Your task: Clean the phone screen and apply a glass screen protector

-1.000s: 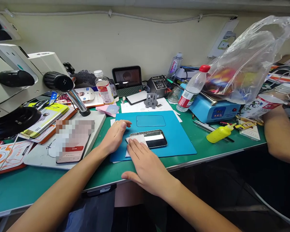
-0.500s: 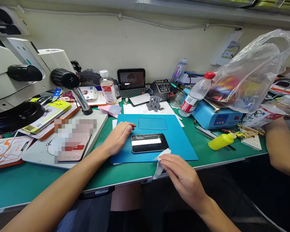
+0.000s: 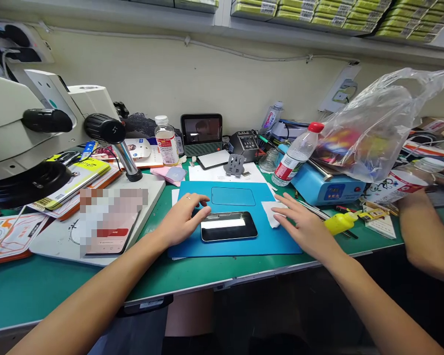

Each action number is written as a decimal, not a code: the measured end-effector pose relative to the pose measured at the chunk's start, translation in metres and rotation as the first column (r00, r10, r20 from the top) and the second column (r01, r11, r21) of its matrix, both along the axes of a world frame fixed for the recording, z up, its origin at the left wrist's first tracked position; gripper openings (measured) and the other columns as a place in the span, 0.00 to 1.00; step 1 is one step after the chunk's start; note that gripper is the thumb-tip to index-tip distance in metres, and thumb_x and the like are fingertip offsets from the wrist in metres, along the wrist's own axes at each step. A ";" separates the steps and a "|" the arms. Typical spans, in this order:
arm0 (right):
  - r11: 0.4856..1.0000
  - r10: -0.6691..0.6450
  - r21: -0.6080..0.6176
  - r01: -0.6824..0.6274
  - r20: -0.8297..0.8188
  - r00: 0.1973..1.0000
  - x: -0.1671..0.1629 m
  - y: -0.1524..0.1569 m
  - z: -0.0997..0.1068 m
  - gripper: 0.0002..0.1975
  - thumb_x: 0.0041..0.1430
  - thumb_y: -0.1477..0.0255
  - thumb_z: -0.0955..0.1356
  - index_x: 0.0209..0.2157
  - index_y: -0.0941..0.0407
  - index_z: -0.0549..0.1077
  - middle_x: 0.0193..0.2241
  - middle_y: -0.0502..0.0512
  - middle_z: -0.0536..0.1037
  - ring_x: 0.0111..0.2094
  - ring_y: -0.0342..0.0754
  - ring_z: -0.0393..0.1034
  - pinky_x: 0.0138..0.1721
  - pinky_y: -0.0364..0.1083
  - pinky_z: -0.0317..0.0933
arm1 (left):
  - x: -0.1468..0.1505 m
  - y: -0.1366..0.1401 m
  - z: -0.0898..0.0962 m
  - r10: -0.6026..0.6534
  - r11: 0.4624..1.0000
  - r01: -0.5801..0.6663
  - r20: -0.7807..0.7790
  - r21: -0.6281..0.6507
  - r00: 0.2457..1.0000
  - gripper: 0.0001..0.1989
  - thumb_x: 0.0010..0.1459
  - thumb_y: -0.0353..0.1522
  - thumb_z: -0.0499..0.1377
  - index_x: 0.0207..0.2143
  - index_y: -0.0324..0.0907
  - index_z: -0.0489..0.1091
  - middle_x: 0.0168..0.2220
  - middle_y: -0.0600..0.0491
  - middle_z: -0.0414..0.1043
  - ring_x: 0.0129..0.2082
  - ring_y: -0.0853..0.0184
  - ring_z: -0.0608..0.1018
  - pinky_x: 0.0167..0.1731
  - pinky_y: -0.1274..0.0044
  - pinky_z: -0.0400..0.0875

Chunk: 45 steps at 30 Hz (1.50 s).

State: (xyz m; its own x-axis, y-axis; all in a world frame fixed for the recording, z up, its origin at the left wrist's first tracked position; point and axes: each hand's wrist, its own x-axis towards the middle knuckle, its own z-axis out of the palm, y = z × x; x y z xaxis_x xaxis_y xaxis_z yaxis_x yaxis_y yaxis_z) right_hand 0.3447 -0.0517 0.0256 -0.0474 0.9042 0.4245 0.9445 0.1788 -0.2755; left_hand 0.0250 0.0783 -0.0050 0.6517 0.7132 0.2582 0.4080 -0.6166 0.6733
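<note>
A smartphone (image 3: 229, 232) lies face up on a blue mat (image 3: 192, 250), its dark glass catching a white reflection. My left hand (image 3: 183, 217) rests at the phone's left end, thumb near its upper left corner and fingers apart, holding nothing. On the mat's right side lies a crumpled white tissue (image 3: 269, 213). Over it my right hand (image 3: 303, 224) spreads its fingers, the tips at or just above the tissue; contact is hard to tell. Behind the phone, a thin dark-outlined glass sheet (image 3: 233, 196) lies flat on the mat.
At left stands a microscope (image 3: 44, 143) with another phone (image 3: 113, 227) on its base. A capped bottle (image 3: 294, 158), a blue machine (image 3: 323, 185), a yellow squeeze bottle (image 3: 338, 224) and a plastic bag (image 3: 377, 128) crowd the right. Another person's arm (image 3: 425, 231) reaches in there.
My right hand has moved from the mat's front edge up and right, its fingers opening off the tissue, which now lies on the mat. My left thumb has come nearer the phone. The view has tilted up.
</note>
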 end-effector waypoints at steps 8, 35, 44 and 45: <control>0.952 0.269 0.193 -0.239 -0.148 0.952 -0.070 -0.009 0.018 0.10 0.67 0.74 0.66 0.45 0.53 0.78 0.44 0.55 0.84 0.49 0.51 0.77 0.55 0.54 0.70 | 0.001 0.000 0.001 0.012 0.999 -0.014 -0.050 -0.035 0.999 0.14 0.70 0.41 0.50 0.46 0.44 0.70 0.44 0.49 0.75 0.45 0.58 0.74 0.45 0.66 0.69; 0.918 0.381 0.009 -0.396 -0.292 0.877 -0.022 0.106 -0.012 0.30 0.59 0.55 0.72 0.61 0.49 0.72 0.57 0.61 0.75 0.59 0.62 0.70 0.62 0.63 0.64 | 0.019 0.003 0.017 0.167 0.982 -0.170 -0.040 -0.083 0.985 0.25 0.66 0.48 0.54 0.56 0.41 0.68 0.52 0.45 0.74 0.52 0.55 0.73 0.52 0.62 0.69; 0.817 0.436 0.117 -0.565 -0.767 0.471 -0.038 0.093 -0.020 0.27 0.58 0.59 0.75 0.58 0.43 0.74 0.59 0.57 0.73 0.55 0.57 0.74 0.58 0.60 0.69 | 0.060 0.003 0.026 0.026 0.986 0.011 0.219 -0.165 0.975 0.33 0.60 0.49 0.61 0.61 0.41 0.64 0.59 0.43 0.71 0.55 0.54 0.74 0.55 0.63 0.69; 0.810 0.446 0.134 -0.571 -0.773 0.451 -0.038 0.092 -0.020 0.26 0.58 0.59 0.75 0.59 0.42 0.74 0.59 0.56 0.73 0.56 0.57 0.74 0.59 0.60 0.68 | 0.063 0.002 0.026 0.004 0.987 0.039 0.273 -0.154 0.962 0.31 0.59 0.48 0.62 0.59 0.41 0.65 0.59 0.44 0.71 0.55 0.55 0.75 0.55 0.64 0.70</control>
State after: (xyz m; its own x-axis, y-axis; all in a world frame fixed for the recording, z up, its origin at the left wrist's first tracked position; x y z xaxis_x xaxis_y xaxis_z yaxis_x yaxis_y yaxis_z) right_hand 0.3065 0.0407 0.0053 -0.2469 0.8726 0.4213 0.1353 0.4616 -0.8767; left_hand 0.0879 0.0801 0.0214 0.5852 0.7479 0.3133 0.1865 -0.5002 0.8456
